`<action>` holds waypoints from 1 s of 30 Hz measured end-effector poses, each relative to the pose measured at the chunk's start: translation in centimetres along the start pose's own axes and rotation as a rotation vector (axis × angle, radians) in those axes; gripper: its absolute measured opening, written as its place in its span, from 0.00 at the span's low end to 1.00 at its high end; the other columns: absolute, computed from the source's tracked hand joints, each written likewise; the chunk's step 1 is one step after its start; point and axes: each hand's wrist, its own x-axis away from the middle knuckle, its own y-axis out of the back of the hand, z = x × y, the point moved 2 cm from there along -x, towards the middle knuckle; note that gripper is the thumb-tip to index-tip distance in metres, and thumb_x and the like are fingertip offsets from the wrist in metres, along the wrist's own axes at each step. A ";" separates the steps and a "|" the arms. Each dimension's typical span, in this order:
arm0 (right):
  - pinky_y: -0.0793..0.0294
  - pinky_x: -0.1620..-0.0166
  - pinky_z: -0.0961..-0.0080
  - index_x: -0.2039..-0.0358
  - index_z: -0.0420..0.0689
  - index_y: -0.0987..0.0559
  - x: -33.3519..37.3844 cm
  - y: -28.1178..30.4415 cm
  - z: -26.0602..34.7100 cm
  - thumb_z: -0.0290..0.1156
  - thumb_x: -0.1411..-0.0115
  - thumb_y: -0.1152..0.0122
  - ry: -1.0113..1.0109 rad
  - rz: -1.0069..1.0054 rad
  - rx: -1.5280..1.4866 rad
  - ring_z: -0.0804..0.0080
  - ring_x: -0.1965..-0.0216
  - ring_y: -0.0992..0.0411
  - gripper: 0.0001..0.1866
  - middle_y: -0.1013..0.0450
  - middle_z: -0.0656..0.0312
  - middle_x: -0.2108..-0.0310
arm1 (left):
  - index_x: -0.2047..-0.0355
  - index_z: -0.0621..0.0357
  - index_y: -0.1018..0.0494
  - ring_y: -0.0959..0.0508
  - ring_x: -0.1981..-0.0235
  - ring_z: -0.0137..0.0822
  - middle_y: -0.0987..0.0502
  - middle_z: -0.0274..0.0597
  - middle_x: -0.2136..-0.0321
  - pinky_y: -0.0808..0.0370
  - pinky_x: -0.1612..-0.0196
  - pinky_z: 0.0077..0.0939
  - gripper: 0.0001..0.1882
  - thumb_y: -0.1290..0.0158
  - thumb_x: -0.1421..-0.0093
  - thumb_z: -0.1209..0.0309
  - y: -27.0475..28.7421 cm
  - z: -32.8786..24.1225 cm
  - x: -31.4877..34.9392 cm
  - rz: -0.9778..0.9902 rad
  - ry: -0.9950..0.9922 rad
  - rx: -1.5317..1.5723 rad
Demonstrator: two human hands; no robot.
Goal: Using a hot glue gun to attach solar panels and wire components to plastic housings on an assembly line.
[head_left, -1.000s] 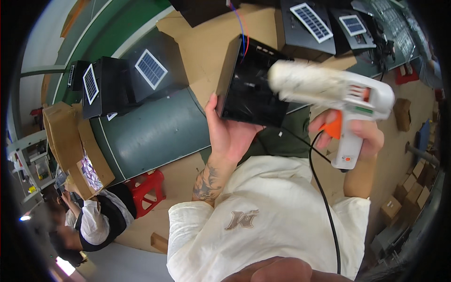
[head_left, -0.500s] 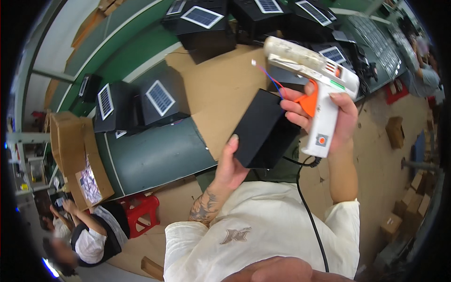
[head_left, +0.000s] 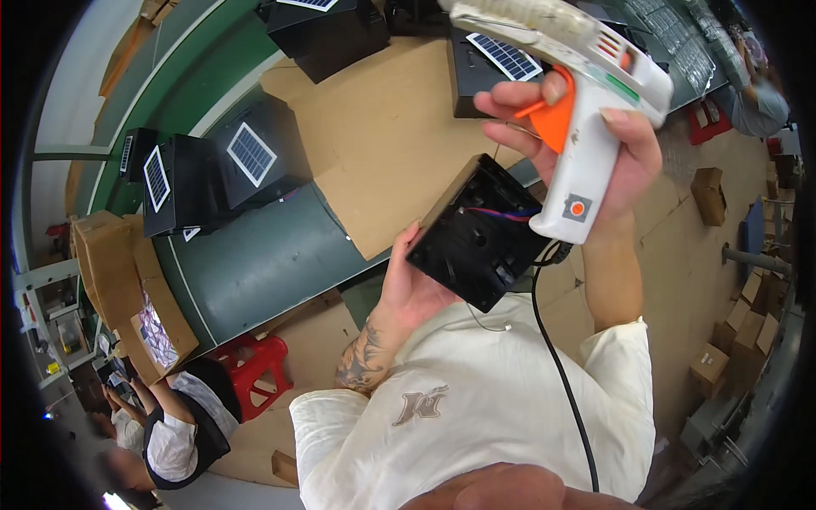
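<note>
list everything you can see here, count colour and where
glue gun: 1, white with orange trigger, held up in the right hand, black cord hanging down
open black box: 1, black, red and blue wires inside, in the left hand
black boxes with solar panels: at least 5, black with blue panels, on the bench at left and top
cardboard sheet: 1, brown, lying on the bench
bench: 1, dark green, across the upper left
cardboard carton: 1, brown, at the bench's left end
stool: 1, red, on the floor below the bench
another person: 1, lower left
left hand: 1, under the box
right hand: 1, around the gun grip
</note>
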 end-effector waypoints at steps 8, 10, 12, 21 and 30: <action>0.25 0.46 0.47 0.58 0.30 0.30 8.1 4.8 2.6 0.44 0.47 0.44 0.034 0.102 0.041 0.31 0.42 0.35 0.27 0.33 0.27 0.48 | 0.32 0.51 0.45 0.41 0.33 0.51 0.43 0.47 0.32 0.45 0.35 0.66 0.37 0.60 0.35 0.44 -2.5 -2.5 5.7 0.014 -0.275 0.125; 0.24 0.48 0.46 0.59 0.33 0.28 10.6 7.1 2.8 0.43 0.47 0.43 -0.022 0.186 0.017 0.36 0.42 0.34 0.25 0.30 0.35 0.51 | 0.31 0.51 0.46 0.42 0.33 0.55 0.45 0.49 0.31 0.46 0.39 0.76 0.37 0.60 0.35 0.45 -5.0 -5.8 8.8 0.326 -0.289 0.008; 0.22 0.51 0.47 0.62 0.34 0.25 12.0 8.4 1.9 0.43 0.49 0.41 -0.051 0.177 -0.035 0.39 0.44 0.33 0.24 0.28 0.39 0.54 | 0.31 0.49 0.47 0.42 0.34 0.61 0.47 0.52 0.31 0.45 0.41 0.80 0.37 0.60 0.35 0.44 -7.6 -9.4 12.3 0.322 -0.568 0.008; 0.22 0.72 0.59 0.70 0.32 0.23 10.7 11.1 -5.1 0.46 0.56 0.41 0.021 -0.103 -0.049 0.50 0.68 0.28 0.26 0.28 0.46 0.72 | 0.41 0.46 0.34 0.38 0.37 0.54 0.35 0.48 0.38 0.47 0.39 0.72 0.30 0.64 0.37 0.46 -19.1 -35.3 8.7 -0.193 -1.257 -0.252; 0.24 0.70 0.53 0.71 0.31 0.22 9.1 11.2 -7.4 0.43 0.63 0.41 -0.120 -0.123 -0.044 0.46 0.74 0.26 0.26 0.25 0.42 0.76 | 0.40 0.47 0.35 0.34 0.40 0.53 0.33 0.47 0.41 0.35 0.44 0.67 0.34 0.68 0.35 0.40 -8.9 -49.5 -5.6 -0.253 -0.881 -0.025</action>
